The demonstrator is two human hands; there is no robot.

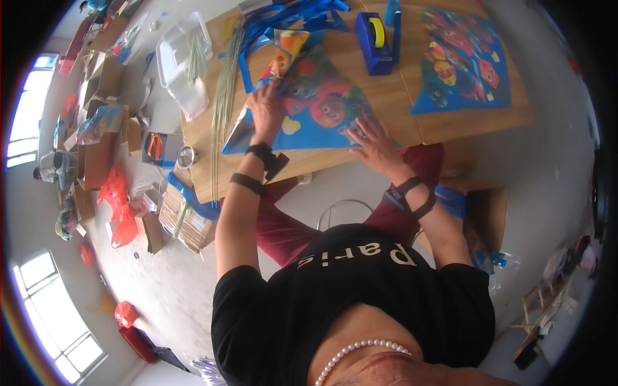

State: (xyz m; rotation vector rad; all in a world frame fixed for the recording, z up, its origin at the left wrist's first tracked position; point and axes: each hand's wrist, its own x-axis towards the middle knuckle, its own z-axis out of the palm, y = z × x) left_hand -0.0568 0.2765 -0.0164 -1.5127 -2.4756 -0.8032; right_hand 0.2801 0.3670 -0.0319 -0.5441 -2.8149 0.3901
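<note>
A blue printed sheet with colourful cartoon figures (322, 116) lies spread on the wooden table in front of me. Along its left side, an orange and yellow strip (288, 53) is turned up. My left hand (265, 109) is at this turned edge, its fingers bent and closed on the sheet. Over the sheet's lower right part rests my right hand (376, 148), fingers spread and holding nothing. Another printed sheet of the same kind (465, 61) lies flat at the table's right end.
Blue ribbons (283, 19) are heaped at the back, beside a blue tape dispenser (376, 48). Thin sticks (225, 96) lie left of the sheet, near a clear plastic tub (183, 48). A round metal tin (187, 156) stands at the left edge. Cardboard boxes (486, 215) flank the table.
</note>
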